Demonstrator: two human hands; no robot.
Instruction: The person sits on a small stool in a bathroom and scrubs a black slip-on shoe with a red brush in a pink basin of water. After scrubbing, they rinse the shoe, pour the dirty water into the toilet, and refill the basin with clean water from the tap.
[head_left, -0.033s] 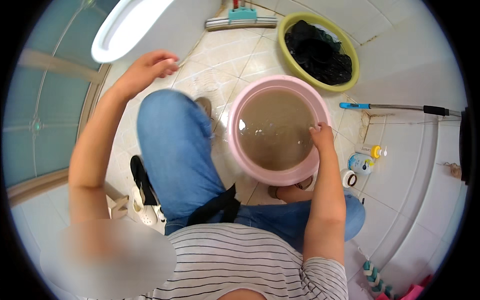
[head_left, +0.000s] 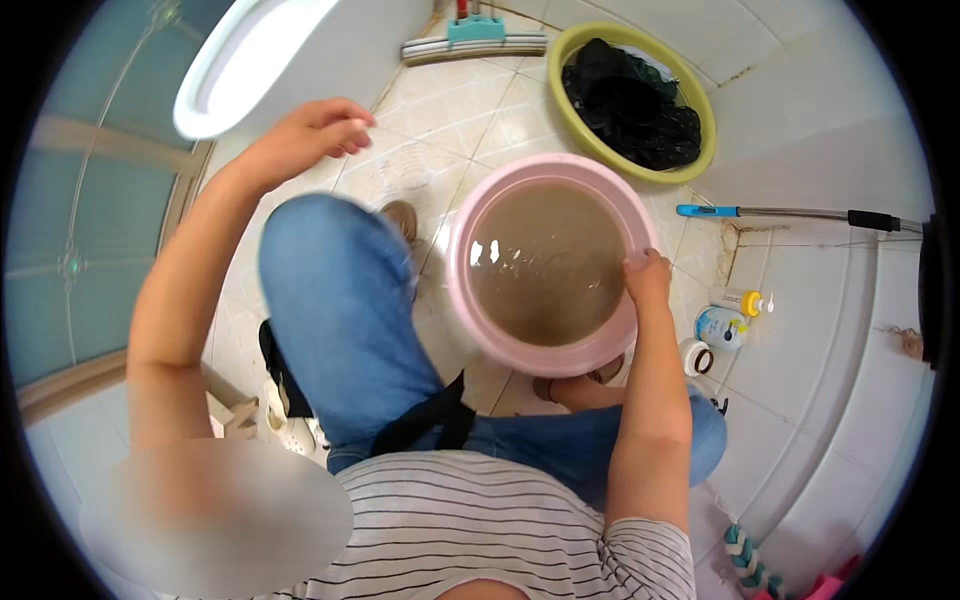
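Observation:
A pink basin (head_left: 545, 359) filled with murky brownish water (head_left: 545, 275) stands on the tiled floor in front of me. My right hand (head_left: 648, 277) is closed over the basin's right rim, its fingers bent around the edge. Away from the basin, my left hand (head_left: 318, 140) is raised in the air above my left knee, with loosely curled fingers that are apart and nothing in them. Bright glints and small ripples show on the water.
Behind the pink basin stands a yellow-green basin (head_left: 556, 100) with a black bundle (head_left: 640, 115) in it. A sponge mop (head_left: 475, 45) lies at the far wall, a white tub (head_left: 190, 115) at the far left. Several bottles (head_left: 722, 327) and a blue-ended pole (head_left: 790, 213) are at the right.
My left hand has shifted slightly to the right, and my left knee has swung a little to the left. My right hand stays at the pink basin's rim.

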